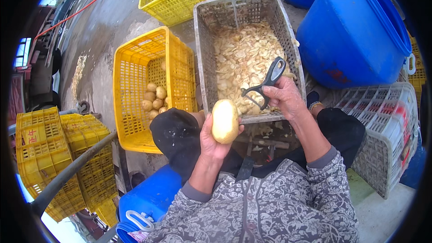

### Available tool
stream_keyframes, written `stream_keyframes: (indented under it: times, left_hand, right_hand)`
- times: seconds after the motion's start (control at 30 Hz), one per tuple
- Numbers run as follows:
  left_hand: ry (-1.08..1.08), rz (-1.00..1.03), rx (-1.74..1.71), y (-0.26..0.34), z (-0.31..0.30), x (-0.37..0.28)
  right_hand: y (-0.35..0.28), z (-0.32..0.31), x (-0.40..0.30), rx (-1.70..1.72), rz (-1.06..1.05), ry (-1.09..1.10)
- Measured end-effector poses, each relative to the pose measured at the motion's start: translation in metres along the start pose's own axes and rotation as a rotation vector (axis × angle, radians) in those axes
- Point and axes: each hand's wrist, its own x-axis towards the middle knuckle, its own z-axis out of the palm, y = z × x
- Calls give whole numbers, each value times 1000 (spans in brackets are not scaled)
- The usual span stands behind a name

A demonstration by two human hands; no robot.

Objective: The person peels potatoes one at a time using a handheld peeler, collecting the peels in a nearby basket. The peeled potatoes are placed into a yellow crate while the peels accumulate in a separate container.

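Note:
My left hand (213, 139) holds a large potato (225, 121) upright; its pale flesh shows on the side facing up. In my right hand (286, 98) is a black Y-shaped peeler (266, 83), its blade end pointing left toward the potato but apart from it. Both hands are over the near end of a dirty grey plastic crate (200, 57), whose bottom is covered with potato peelings (248, 54). Left of it, tilted, stands an orange-yellow crate (133, 141) with several unpeeled potatoes (153, 98) inside.
A large blue plastic barrel (344, 37) leans at the right, above a grey-white crate (371, 138). Another blue barrel (148, 189) lies by my left side. Stacked yellow crates (47, 162) and a metal bar (77, 165) stand at left. A yellow crate (189, 3) sits beyond.

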Motion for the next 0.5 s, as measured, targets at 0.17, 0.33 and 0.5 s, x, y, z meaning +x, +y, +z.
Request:
stream_keyframes:
  times: [0.17, 0.33, 0.5]
  left_hand:
    - [48, -5, 34, -6, 4, 4]
    - [-77, -38, 7, -6, 10, -3]
    - [-59, 22, -37, -7, -4, 2]
  right_hand:
    - [18, 22, -20, 34, 176, -225]
    - [3, -18, 47, -407, -28, 190]
    - [-6, -4, 12, -106, -59, 39]
